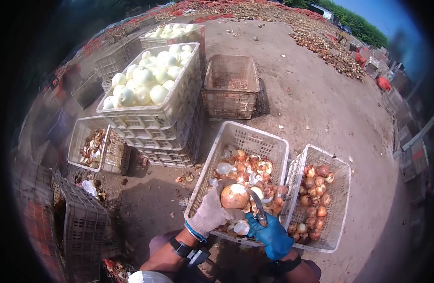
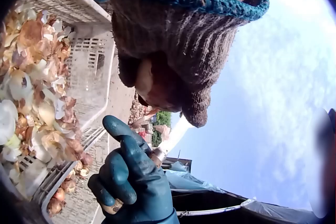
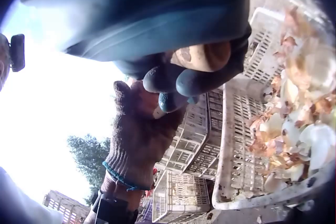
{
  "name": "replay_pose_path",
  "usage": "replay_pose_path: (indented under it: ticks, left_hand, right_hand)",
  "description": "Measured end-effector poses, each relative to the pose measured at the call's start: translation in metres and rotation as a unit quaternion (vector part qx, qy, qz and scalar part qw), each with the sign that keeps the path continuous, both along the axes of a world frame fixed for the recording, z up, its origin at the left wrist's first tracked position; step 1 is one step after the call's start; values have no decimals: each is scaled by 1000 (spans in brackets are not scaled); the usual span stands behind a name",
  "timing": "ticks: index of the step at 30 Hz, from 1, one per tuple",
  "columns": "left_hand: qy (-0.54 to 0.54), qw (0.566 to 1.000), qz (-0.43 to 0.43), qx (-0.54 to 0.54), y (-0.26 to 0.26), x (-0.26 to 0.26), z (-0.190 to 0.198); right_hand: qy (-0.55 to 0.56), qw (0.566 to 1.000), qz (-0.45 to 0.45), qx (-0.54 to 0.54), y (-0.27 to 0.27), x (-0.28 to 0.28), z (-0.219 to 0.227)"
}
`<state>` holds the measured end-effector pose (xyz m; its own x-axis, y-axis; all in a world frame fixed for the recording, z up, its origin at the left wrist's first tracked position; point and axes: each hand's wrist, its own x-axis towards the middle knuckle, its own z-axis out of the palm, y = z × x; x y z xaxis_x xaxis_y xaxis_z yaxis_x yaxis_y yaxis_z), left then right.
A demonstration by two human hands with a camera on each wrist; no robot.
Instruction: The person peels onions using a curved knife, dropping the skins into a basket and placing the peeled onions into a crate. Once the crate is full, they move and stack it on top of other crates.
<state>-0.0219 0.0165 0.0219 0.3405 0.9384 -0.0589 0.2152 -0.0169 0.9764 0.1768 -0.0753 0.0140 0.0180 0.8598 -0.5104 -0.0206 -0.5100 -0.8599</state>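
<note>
My left hand (image 1: 210, 212), in a grey knit glove, grips a brown-skinned onion (image 1: 234, 196) over a white crate (image 1: 240, 134) full of onion peels (image 1: 250, 170). My right hand (image 1: 269, 234), in a blue glove, grips a knife (image 1: 257, 205) whose blade lies against the onion's right side. In the left wrist view the knit glove (image 2: 178, 50) wraps the onion (image 2: 144, 77) and the blue glove (image 2: 131, 182) holds the knife handle (image 2: 113, 206). The right wrist view shows blue fingers (image 3: 173, 77) curled round the wooden handle (image 3: 202, 56), with the knit glove (image 3: 136, 140) just behind.
A second white crate (image 1: 343, 188) to the right holds unpeeled brown onions (image 1: 315, 198). Stacked crates (image 1: 169, 127) at the left carry peeled white onions (image 1: 146, 85). An empty brown crate (image 1: 231, 87) stands behind. A small crate of peels (image 1: 92, 146) and dark crates (image 1: 78, 221) sit left on bare dirt.
</note>
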Motion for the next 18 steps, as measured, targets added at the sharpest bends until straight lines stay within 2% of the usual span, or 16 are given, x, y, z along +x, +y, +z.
replay_pose_path:
  ticks: [3, 6, 9, 10, 11, 12, 13, 15, 18]
  left_hand:
    - [0, 1000, 6, -4, -1, 4, 4]
    - [-16, 1000, 14, 12, -1, 8, 3]
    - [-59, 997, 46, -8, 1, 6, 2]
    - [-77, 995, 61, -22, 4, 4, 2]
    - [-179, 979, 71, -71, 5, 3, -1]
    - [-278, 950, 78, -121, 4, 5, -2]
    - [-374, 908, 80, -170, 5, 8, -2]
    - [-378, 903, 69, -194, 2, 10, -1]
    - [-387, 893, 24, -230, -4, 13, -7]
  right_hand:
    - [52, 998, -14, 25, -2, 3, 3]
    - [26, 999, 20, 0, 0, 7, 12]
    - [-64, 994, 77, -36, -6, 19, -5]
    - [-145, 982, 119, 6, -12, 26, -24]
    - [-225, 960, 159, 50, -19, 35, -50]
    - [-303, 928, 196, 92, -18, 35, -56]
    - [-289, 943, 126, 107, -15, 33, -64]
    - [-257, 958, -14, 127, -15, 27, -72]
    - [-244, 943, -31, 222, -3, 19, -35]
